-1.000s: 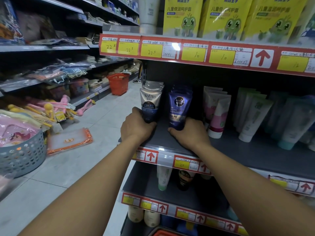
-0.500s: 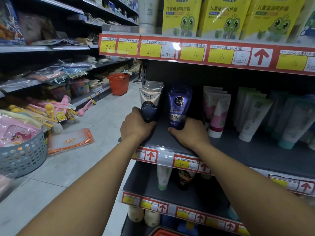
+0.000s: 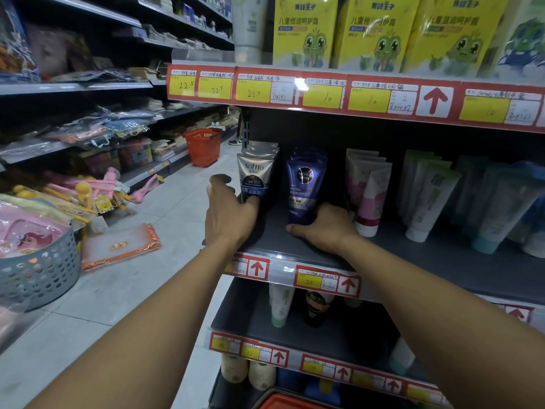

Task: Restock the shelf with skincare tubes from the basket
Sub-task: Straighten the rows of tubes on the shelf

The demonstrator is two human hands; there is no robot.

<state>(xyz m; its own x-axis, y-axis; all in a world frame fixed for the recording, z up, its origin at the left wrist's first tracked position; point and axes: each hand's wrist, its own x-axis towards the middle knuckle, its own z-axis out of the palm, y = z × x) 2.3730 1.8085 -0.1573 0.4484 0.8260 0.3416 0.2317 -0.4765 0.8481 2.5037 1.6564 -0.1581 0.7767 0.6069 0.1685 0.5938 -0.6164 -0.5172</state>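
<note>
A silver and navy Softto tube (image 3: 256, 177) stands cap-down at the left end of the dark middle shelf (image 3: 442, 261), with more of the same behind it. My left hand (image 3: 228, 215) is beside its base, thumb against the cap, fingers lifted and spread to the left. A blue Nivea Men tube (image 3: 305, 187) stands to its right. My right hand (image 3: 324, 228) wraps around its lower end. The red rim of a basket (image 3: 287, 402) shows at the bottom edge.
Pink-and-white tubes (image 3: 368, 196) and pale green tubes (image 3: 427, 199) fill the shelf to the right. Yellow boxes (image 3: 374, 31) stand on the shelf above. A red basket (image 3: 203, 146) sits down the aisle, a grey basket (image 3: 35, 270) at left, and an orange pouch (image 3: 121, 246) lies on the floor.
My left hand has loosened from the Softto tube, its fingers lifting out to the left. My right hand stays on the Nivea tube.
</note>
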